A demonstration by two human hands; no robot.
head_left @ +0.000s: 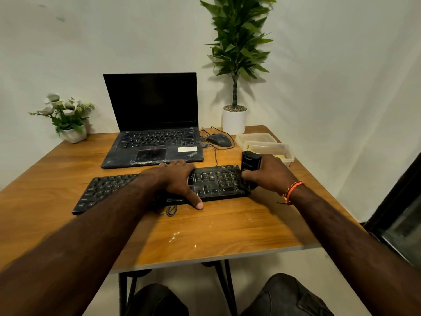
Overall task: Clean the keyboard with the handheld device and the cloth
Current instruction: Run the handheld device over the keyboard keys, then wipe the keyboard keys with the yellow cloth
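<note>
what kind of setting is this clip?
Likely a small home or office desk corner: an open laptop, a wired mouse and an external keyboard on a wooden table, potted plant against a plain wall.

Black keyboard [214,182], black handheld device [250,161], orange wood-grain table [68,174]

The left hand [176,179] hides the keyboard's [109,190] middle keys. Right of the keyboard, the right hand [266,176] covers the device's [250,161] lower half.

Far on your wooden table [227,236] sits an open laptop [152,124], flowers [66,115] left, mouse [219,140], tall potted plant [235,87] and plastic containers [264,142] right.
</note>
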